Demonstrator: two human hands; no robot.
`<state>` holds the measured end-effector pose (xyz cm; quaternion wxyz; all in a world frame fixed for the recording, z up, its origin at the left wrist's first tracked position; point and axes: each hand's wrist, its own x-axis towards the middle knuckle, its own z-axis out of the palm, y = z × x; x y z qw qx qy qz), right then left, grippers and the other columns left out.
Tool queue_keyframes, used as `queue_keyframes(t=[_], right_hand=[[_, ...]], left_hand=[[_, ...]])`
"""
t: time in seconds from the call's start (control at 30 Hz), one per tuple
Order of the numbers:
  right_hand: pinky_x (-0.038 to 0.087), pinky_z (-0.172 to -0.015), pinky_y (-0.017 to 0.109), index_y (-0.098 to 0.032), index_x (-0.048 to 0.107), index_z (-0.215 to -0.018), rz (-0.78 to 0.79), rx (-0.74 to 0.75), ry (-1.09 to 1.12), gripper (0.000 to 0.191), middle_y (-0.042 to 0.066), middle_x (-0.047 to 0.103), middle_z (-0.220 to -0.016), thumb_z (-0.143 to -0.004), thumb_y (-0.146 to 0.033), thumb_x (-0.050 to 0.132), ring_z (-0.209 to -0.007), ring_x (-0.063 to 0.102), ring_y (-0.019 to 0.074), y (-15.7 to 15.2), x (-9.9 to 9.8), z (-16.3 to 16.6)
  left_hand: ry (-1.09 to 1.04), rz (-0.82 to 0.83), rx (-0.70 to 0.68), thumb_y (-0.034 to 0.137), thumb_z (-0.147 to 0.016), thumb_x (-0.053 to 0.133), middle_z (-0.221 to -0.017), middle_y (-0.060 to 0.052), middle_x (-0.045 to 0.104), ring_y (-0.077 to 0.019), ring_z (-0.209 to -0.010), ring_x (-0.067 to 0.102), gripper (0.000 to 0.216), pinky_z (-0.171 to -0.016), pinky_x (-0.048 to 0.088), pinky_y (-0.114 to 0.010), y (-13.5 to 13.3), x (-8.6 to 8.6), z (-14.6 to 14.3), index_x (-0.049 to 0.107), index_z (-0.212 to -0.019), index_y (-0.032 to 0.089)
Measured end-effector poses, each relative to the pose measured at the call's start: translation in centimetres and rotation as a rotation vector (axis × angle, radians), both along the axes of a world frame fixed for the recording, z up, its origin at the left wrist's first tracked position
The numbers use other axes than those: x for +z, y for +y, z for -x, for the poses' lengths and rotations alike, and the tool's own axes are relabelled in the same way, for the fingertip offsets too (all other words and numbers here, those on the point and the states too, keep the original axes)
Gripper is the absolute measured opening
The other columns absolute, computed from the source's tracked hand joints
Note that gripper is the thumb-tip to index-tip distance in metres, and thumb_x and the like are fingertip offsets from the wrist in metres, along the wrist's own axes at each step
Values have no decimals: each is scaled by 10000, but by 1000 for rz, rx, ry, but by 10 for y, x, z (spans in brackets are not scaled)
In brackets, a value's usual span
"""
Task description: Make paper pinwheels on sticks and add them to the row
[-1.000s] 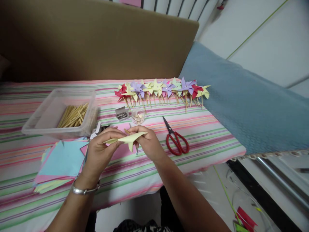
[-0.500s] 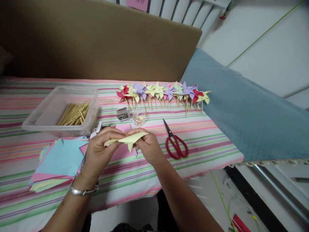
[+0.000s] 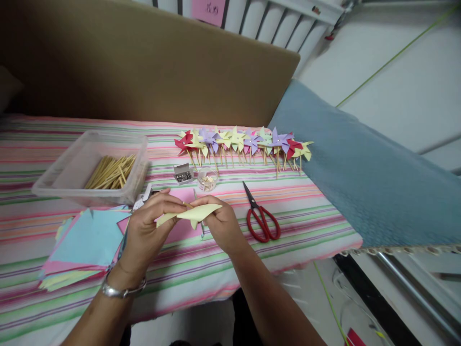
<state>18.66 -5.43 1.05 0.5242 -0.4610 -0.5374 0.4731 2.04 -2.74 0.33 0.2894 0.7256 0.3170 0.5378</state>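
Both of my hands hold a folded pale yellow paper pinwheel (image 3: 194,213) just above the striped cloth. My left hand (image 3: 149,226) pinches its left side together with a thin wooden stick (image 3: 188,205). My right hand (image 3: 219,223) grips the right side, fingers closed around the paper. A pink paper square (image 3: 183,230) lies flat under my hands. I wear a silver bangle on the left wrist.
A row of finished pinwheels (image 3: 245,142) lies at the back. Red scissors (image 3: 261,218) lie right of my hands. A clear tub of sticks (image 3: 93,168) stands at left, a stack of coloured paper (image 3: 86,240) before it. A pin box (image 3: 183,174) and small cup (image 3: 207,179) sit mid-table.
My hands keep working the yellow pinwheel in the same spot. The view has tilted slightly downward; nothing on the cloth has moved.
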Motion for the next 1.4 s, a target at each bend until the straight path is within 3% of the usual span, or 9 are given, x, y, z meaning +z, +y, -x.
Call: queue_keyframes(t=[0.6,0.83,1.1,1.4], right_hand=[[443,-575,234,-188,674,-846,-20,-12,-46,120,-6,621,-683,-775,-183,577,-597,560,116,-1,0,0],[440,-592,243,-190,687,-697,-78,-73,-152,168,3,598,-681,-741,-114,544,-634,552,130,0,2,2],[436,-473,212,-181,685,-756,-42,-98,57,74,-30,590,-591,-730,-171,616,-485,534,92,1,2,6],[449,-455,193,-183,676,-773,-60,-65,138,66,-46,587,-540,-733,-161,629,-469,557,89,1,-2,5]], left_hand=[[-42,75,-8,149,-762,666,-861,-9,689,-171,-850,630,135,-971,428,-418,-2,2,-2,714,-808,266],[-145,207,-12,163,-745,688,-861,-21,688,-180,-858,632,74,-1001,414,-431,-1,-1,-4,703,-755,235],[-121,167,-49,115,-744,684,-895,-10,678,-168,-877,627,143,-924,455,-371,-1,0,-4,710,-782,251],[-103,111,-55,103,-762,663,-886,-4,688,-161,-875,631,164,-939,440,-378,-2,0,-5,709,-813,252]])
